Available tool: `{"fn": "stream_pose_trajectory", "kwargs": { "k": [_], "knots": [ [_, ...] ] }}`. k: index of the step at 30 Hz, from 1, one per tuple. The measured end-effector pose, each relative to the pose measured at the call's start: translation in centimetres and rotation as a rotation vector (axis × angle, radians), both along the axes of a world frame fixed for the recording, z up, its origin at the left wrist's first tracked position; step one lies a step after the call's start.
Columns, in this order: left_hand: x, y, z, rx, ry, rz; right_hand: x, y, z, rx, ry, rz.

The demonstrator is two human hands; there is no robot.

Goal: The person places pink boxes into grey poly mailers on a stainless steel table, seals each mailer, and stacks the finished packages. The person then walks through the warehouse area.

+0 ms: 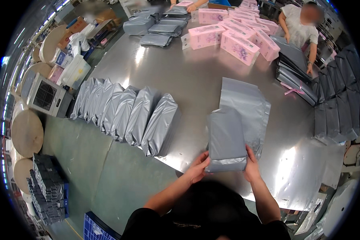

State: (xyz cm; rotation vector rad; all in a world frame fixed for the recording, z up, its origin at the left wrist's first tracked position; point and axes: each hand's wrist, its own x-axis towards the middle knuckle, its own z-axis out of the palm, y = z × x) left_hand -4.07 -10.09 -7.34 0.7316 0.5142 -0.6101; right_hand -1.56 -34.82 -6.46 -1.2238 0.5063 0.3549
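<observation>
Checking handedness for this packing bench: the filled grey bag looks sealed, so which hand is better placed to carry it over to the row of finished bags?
Left, probably. The left hand grips the grey bag on the side facing the row of packed bags; the right hand would have to cross over.

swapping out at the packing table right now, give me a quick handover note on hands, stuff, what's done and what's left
Left hand and right hand both grip the near end of a filled grey plastic mailer bag, its flap folded over, on the steel table.
Flat empty grey mailers lie just beyond it.
Done: a row of filled grey bags stands to the left.
Left: pink rectangular boxes at the far side are unbagged.
</observation>
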Motion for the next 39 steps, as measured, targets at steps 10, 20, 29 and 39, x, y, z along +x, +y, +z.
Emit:
{"fn": "stream_pose_trajectory", "kwargs": {
  "k": [10, 20, 29, 39],
  "knots": [
    [-7.5, 6.0, -6.8, -0.381, 0.306, 0.313, 7.8, 19.6, 2.2, -0.391, -0.621, 0.988],
    [7.1, -0.2, -0.6, 1.029, -0.986, -0.159, 49.1, -7.7, 2.3, -1.486, -0.913, 0.112],
    [16.6, -9.0, -4.9, 1.366, -1.331, -0.704, 58.4, -8.3, 2.2, -1.552, -0.411, 0.6],
    [16.4, -8.2, -3.9, 1.396, -1.573, -0.449, 17.0, -12.9, 8.3, -0.806, -0.523, 0.115]
  ]
}}
